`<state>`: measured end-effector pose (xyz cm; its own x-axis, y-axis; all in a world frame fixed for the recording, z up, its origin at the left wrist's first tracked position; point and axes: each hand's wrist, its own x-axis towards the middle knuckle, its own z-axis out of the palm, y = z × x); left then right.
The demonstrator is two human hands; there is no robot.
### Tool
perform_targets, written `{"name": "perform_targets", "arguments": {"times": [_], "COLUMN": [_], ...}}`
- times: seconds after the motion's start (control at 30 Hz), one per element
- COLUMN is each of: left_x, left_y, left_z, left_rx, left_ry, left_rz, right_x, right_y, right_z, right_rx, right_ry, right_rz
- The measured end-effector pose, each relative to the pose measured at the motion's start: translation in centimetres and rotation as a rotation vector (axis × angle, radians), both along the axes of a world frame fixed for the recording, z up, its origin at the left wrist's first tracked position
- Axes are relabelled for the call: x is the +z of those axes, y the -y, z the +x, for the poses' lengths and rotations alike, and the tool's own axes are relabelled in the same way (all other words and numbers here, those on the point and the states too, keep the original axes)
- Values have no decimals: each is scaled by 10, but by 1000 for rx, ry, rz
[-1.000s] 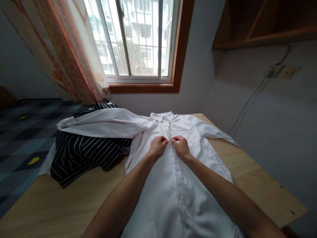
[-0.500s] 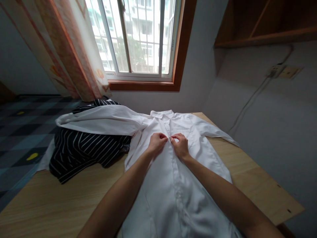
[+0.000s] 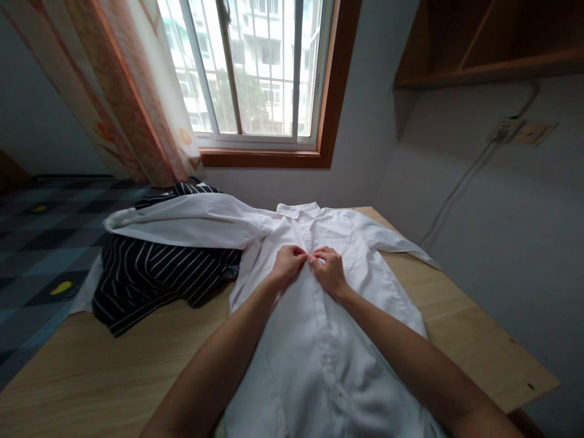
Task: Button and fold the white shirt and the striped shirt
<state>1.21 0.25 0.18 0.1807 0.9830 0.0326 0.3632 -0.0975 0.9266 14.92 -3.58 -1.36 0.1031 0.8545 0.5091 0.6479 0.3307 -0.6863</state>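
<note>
A white long-sleeved shirt (image 3: pixel 292 340) lies front side up on the wooden table, its collar toward the window and its button placket running down the middle. At chest height my left hand (image 3: pixel 289 261) pinches the placket from the left side. Opposite it, my right hand (image 3: pixel 327 267) grips the placket too, thumb and fingers together. The fingertips of both hands almost meet there, and they hide whatever button or buttonhole lies between them. One sleeve stretches left across a black garment with white stripes (image 3: pixel 168 274); the other reaches out to the right.
The pale wooden table (image 3: pixel 137 365) meets a bed with a dark checked cover (image 3: pixel 41 243) on the left. Behind stand a barred window (image 3: pixel 255 73) and a patterned curtain (image 3: pixel 132 91). A cable (image 3: pixel 460 182) hangs from a socket on the right wall, below a wooden shelf (image 3: pixel 493 70).
My right hand has shifted slightly left, so its fingertips are closer to those of my left hand. The left hand has barely moved, and the shirt lies as before.
</note>
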Motion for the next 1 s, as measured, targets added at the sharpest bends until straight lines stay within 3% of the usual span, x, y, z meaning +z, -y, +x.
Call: {"name": "perform_targets", "arguments": {"times": [0.13,0.27,0.4,0.63,0.73,0.83,1.0], "left_x": [2,-1,-5,-2,4,8,8], "left_y": [3,2,1,6,8,10,12], "left_z": [1,3,4,9,13,15,15], "left_rx": [-51,-84,-34,39,104,160,167], "left_ry": [139,197,215,276,374,414,424], "left_rz": [-108,-143,-164,-154,-232,-295,-267], "right_x": [-5,-9,-9,-3,0,1,1], "right_y": [-11,-18,-17,-9,-5,-2,1], "right_z": [8,11,10,5,1,-2,-4], "right_rx": [103,84,103,-9,-62,-74,-24], "right_ry": [-244,-317,-345,-113,37,146,194], "right_rz": [-107,-194,-236,-118,-56,-6,15]}}
